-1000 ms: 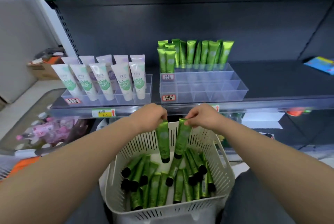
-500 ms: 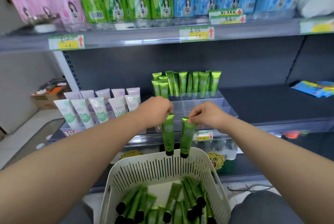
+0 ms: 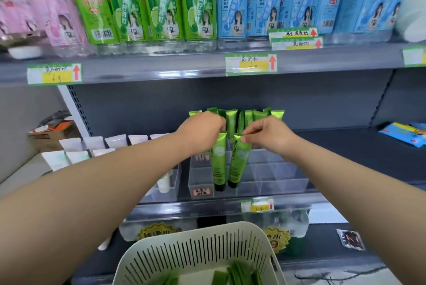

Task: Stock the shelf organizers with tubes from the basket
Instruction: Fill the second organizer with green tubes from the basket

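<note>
My left hand (image 3: 199,131) pinches the crimped top of a green tube (image 3: 219,160) that hangs cap down. Beside it my right hand (image 3: 267,135) pinches a second green tube (image 3: 237,162) the same way. Both tubes hang over the clear divided organizer (image 3: 272,178) on the middle shelf, their black caps level with its front cells. A row of green tubes (image 3: 249,117) stands upright in the organizer's back cells. The white slotted basket (image 3: 198,252) sits low in front, with a few green tubes (image 3: 239,274) visible inside.
White tubes (image 3: 73,157) stand in a second clear organizer (image 3: 168,189) to the left, partly behind my left arm. Bottles (image 3: 161,8) line the shelf above. Blue packets (image 3: 403,135) lie at the far right of the middle shelf. A cardboard box (image 3: 48,135) is at left.
Both hands lifted the two green tubes out of the basket and carried them up and forward to the organizer. The view tilted up, so the upper bottle shelf came into sight.
</note>
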The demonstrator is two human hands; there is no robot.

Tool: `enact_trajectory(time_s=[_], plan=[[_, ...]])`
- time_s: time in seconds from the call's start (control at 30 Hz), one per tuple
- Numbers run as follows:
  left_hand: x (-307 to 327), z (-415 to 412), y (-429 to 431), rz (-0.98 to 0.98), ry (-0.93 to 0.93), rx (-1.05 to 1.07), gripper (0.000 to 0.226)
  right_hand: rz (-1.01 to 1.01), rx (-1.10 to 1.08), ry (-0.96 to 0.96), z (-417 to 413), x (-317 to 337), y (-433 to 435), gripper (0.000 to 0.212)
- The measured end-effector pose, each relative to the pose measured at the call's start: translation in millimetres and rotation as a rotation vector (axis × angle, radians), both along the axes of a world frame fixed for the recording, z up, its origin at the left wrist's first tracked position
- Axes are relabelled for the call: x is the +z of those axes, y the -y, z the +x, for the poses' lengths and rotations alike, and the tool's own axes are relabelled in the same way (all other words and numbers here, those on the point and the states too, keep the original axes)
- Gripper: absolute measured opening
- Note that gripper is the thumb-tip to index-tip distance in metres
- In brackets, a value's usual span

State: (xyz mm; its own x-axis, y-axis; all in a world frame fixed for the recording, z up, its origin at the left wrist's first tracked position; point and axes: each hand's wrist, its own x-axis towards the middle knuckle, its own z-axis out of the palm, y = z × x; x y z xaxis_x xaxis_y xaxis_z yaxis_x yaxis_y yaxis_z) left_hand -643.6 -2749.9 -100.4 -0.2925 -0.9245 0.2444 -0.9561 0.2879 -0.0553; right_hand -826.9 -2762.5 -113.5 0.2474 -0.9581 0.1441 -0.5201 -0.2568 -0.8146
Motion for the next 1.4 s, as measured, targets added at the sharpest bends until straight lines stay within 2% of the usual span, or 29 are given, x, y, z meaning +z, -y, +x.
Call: enact_trajectory(time_s=[0.1,0.37,0.63,0.97,1.27,1.4], plan=[[2,2,22,-0.016,-0.019,0.000,0.030,-0.052,-0.006,-0.004,5,5,19,0.013],[13,9,75,-0.056,-0.033,0.027,0.031,-0.116,-0.063,0.051,15,2,72,0.006],[3,15,116,-0.115,-0.057,0.074,0.033,-0.146,-0.069,0.077,25,-10,115,0.010],[-35,21,147,-0.114,0.040,0.068,0.028,-0.151,-0.040,0.016,41,-37,134,0.013],[-52,24,148,-0.063,0.029,0.053,0.028,-0.138,-0.004,-0.091,56,-60,136,0.016],[-54,23,148,-0.056,-0.019,0.049,0.032,-0.199,-0.030,-0.185,61,-60,133,0.020]])
